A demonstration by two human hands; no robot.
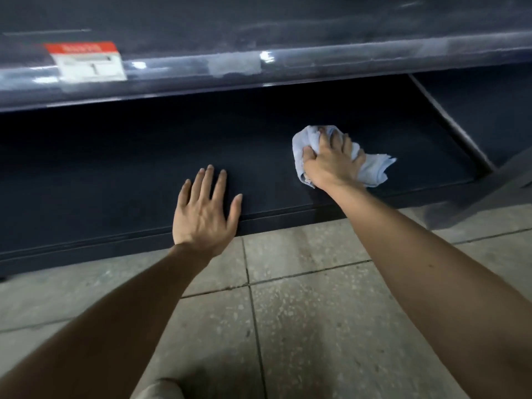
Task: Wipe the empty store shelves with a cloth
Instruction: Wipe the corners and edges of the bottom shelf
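Observation:
A dark, bare bottom shelf [121, 180] runs across the view just above the floor. My right hand [331, 162] presses a crumpled light blue cloth [374, 168] flat onto the right part of this shelf, fingers closed over the cloth. My left hand [204, 208] rests palm down with fingers spread on the shelf's front part, left of the cloth, holding nothing. Part of the cloth is hidden under my right hand.
The front lip of the shelf above [288, 61] overhangs the bottom shelf and carries a red and white price label [86, 61]. A metal divider [449, 119] bounds the shelf on the right. Grey tiled floor [302, 312] lies below.

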